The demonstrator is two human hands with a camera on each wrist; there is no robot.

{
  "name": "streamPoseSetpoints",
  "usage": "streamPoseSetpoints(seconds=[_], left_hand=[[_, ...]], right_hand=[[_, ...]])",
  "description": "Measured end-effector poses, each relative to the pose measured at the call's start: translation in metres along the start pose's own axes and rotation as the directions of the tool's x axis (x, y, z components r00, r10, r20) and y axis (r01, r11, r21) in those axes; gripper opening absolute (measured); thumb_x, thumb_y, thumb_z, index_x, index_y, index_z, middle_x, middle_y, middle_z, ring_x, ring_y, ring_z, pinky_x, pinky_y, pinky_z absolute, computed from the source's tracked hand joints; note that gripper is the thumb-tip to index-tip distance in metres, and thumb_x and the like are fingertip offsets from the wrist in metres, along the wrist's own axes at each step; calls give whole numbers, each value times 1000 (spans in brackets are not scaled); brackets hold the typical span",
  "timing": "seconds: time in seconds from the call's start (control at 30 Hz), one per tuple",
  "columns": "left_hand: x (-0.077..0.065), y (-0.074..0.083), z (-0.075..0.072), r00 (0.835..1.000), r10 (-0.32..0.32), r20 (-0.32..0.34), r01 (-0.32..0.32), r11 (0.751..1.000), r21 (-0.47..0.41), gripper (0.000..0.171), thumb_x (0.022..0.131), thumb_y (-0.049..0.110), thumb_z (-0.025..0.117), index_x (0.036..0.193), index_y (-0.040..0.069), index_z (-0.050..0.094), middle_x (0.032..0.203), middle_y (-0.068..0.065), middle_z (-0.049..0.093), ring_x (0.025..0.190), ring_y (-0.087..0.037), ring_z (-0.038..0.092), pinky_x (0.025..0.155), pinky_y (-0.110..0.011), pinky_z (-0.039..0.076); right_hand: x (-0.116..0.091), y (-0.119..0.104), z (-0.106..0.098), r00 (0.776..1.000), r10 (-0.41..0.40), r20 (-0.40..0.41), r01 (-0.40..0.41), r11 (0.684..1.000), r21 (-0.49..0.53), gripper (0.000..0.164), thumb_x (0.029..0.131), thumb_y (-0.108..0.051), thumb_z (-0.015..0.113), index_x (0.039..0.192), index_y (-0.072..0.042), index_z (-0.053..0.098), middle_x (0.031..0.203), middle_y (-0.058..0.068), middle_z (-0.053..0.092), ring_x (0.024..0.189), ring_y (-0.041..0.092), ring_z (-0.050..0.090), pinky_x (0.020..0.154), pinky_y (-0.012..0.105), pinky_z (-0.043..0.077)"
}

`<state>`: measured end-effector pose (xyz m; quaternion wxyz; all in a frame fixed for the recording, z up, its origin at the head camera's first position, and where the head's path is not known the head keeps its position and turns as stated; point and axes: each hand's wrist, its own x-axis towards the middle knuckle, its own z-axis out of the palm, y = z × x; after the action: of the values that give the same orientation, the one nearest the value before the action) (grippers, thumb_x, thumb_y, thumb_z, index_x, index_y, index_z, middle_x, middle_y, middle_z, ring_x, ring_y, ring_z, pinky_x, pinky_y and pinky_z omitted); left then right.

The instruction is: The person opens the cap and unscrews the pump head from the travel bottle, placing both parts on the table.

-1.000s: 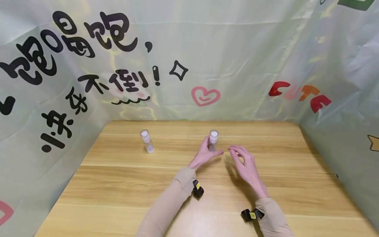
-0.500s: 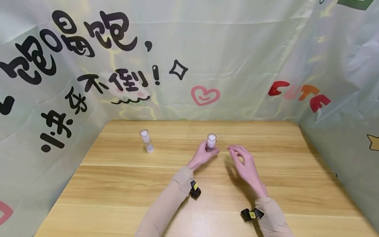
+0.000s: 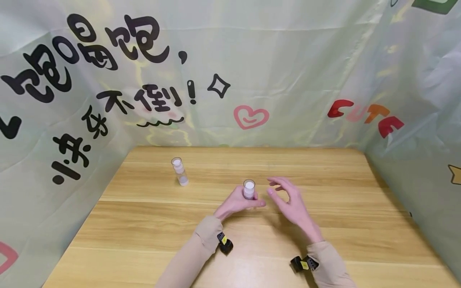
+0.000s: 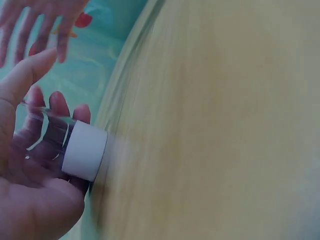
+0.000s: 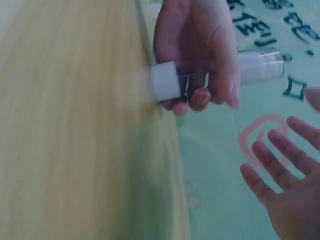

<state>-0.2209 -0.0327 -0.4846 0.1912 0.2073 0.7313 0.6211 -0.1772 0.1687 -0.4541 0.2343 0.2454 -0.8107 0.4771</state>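
"Both hands moved: the left hand (image 3: 237, 201) pulled the bottle (image 3: 249, 190) back over the table (image 3: 119, 232), and the right hand (image 3: 292, 204) went a bit left."

"What is the left hand doing?"

"Its fingers curl around the bottle, which stands up over the table."

"And the right?"

"Loose, fingers apart, near the bottle. The other bottle (image 3: 180, 172) stands off to the left."

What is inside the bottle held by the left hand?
A white part shows inside the clear cap; the left hand covers much of the body, hiding any contents there.
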Motion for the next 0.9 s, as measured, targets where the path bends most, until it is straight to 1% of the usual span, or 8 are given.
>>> streamPoseSetpoints(seconds=[0.07,0.13,0.27,0.33,0.4,0.53,0.73,0.9], left_hand=[[-4,-1,0,1000,0,22,-1,1000,27,17,81,14,82,82,11,65,74,7,64,71,-9,58,77,-27,48],[-8,-2,0,999,-2,39,0,999,48,18,81,11,81,83,11,64,73,7,63,69,-9,57,73,-26,49],[-12,-5,0,997,5,76,-9,998,56,20,80,2,75,96,1,62,75,6,61,64,-9,55,63,-23,49],[-13,-6,1,995,17,100,-21,999,45,26,79,-3,69,103,-5,59,76,5,58,63,-9,53,60,-23,47],[-14,-6,2,993,27,114,-32,999,40,32,77,-4,66,108,-8,56,78,4,57,64,-8,52,60,-22,46],[-15,-6,3,992,40,120,-47,997,56,31,76,-5,64,106,-9,56,79,4,56,67,-7,52,62,-21,45],[-16,-6,4,994,31,101,-39,996,75,30,77,-3,66,106,-5,58,80,2,57,68,-7,53,62,-20,47],[-17,-7,4,996,22,89,-29,997,73,30,77,-2,66,105,-4,58,82,2,57,70,-8,53,64,-21,47]], right_hand=[[2,-7,4,999,-20,51,18,999,36,45,85,2,71,129,-1,63,122,14,69,102,29,65,88,34,56],[4,-13,9,994,-44,98,36,996,85,50,82,1,75,130,-1,61,123,16,67,104,29,64,90,38,56],[7,-24,17,979,-101,177,68,980,185,54,78,-1,81,128,0,61,121,16,66,108,24,63,92,37,57],[9,-28,21,971,-122,207,77,974,212,55,76,-1,83,127,0,61,122,15,65,110,20,63,93,35,57],[9,-30,23,965,-124,232,73,974,215,55,76,-2,83,126,-2,60,123,14,64,110,18,63,95,32,57],[10,-32,26,960,-101,261,49,979,200,52,76,-1,83,123,-4,61,123,12,63,111,17,62,97,32,56],[11,-33,32,964,-78,254,41,988,148,44,78,2,80,118,-6,62,118,11,64,109,24,64,96,35,58],[11,-34,35,970,-61,236,32,992,124,39,78,2,80,113,-8,65,113,10,66,108,23,64,95,33,58]])
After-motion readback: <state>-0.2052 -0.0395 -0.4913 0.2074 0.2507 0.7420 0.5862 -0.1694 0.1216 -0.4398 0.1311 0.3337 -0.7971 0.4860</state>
